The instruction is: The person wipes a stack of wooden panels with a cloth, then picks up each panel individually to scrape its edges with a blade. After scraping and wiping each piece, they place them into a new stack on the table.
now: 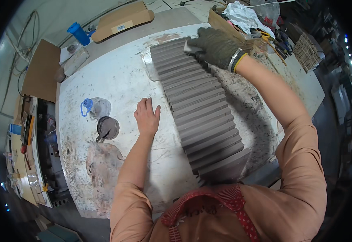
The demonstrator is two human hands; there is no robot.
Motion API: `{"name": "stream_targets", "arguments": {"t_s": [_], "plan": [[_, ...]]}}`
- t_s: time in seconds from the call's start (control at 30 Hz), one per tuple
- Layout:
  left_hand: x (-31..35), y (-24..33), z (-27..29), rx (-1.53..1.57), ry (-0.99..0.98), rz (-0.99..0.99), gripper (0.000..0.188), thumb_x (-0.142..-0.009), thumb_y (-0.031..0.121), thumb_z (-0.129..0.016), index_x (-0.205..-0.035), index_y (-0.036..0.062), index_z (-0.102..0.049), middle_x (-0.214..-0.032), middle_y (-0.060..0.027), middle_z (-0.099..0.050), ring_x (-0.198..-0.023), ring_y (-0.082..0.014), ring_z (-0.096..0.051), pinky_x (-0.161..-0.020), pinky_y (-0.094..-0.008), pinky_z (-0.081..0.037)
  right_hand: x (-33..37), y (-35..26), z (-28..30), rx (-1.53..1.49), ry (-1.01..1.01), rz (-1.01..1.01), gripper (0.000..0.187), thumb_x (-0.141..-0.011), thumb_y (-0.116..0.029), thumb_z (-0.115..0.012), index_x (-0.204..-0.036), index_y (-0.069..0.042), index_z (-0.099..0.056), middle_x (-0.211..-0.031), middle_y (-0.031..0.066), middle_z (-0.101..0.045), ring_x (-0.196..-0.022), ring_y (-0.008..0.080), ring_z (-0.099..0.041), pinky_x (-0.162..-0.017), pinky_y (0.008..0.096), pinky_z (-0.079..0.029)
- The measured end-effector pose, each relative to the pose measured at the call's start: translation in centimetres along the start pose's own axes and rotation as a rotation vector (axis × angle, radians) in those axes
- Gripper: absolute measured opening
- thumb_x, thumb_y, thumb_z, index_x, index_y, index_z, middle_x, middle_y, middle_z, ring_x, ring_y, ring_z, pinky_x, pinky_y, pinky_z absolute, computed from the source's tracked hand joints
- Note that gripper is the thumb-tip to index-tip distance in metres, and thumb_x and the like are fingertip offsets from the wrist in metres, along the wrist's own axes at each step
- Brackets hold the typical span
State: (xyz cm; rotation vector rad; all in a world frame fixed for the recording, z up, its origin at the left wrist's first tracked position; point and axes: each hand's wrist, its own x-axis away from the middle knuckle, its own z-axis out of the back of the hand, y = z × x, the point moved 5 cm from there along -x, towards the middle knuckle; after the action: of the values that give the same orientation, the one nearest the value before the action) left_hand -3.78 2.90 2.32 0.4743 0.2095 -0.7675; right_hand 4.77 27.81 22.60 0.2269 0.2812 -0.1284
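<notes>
A long row of grey-brown, slat-like strips (202,109) lies side by side across the white worktable, stretching from near my body to the far side. My right hand (216,46), in a dark work glove with a yellow-edged cuff, is at the far end of the strips. Its fingers close on a small pale block (189,46) that touches or nearly touches the top strips; its kind is hard to make out. Bare and flat on the table, my left hand (147,115) rests left of the strips with fingers out, holding nothing.
Left of my left hand stand a small pot of grey-brown stuff (108,128) and a clear plastic container with blue cap and handle (88,106). A stained cloth (103,161) lies nearer. Cardboard (123,20) and a blue cup (78,33) sit far left; a cluttered wooden box (228,26) far right.
</notes>
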Motion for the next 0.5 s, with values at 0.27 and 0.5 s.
{"name": "stream_targets", "arguments": {"t_s": [0.27,0.5], "plan": [[0.1,-0.2,-0.3,-0.008,0.015,-0.005,0.048,-0.086,0.031,-0.062,-0.125,0.005,-0.052,-0.128,-0.0104,-0.048,-0.121,-0.0275,-0.044,-0.096,-0.0432,-0.034,0.3,0.1,0.0,0.025,-0.015,0.048,0.027,-0.078,-0.02,-0.065,-0.104,-0.015,-0.066,-0.105,0.0131,-0.059,-0.102,0.0294,-0.058,-0.087,0.0421,-0.046],[-0.1,-0.1,-0.2,-0.007,-0.004,0.002,0.047,-0.086,0.031,-0.062,-0.125,0.0051,-0.052,-0.127,-0.0102,-0.048,-0.121,-0.0273,-0.044,-0.096,-0.0435,-0.034,0.2,1.8,0.6,0.034,-0.05,0.019,0.028,-0.081,-0.021,-0.064,-0.108,-0.014,-0.064,-0.106,0.0134,-0.057,-0.105,0.0307,-0.057,-0.09,0.041,-0.045]]}}
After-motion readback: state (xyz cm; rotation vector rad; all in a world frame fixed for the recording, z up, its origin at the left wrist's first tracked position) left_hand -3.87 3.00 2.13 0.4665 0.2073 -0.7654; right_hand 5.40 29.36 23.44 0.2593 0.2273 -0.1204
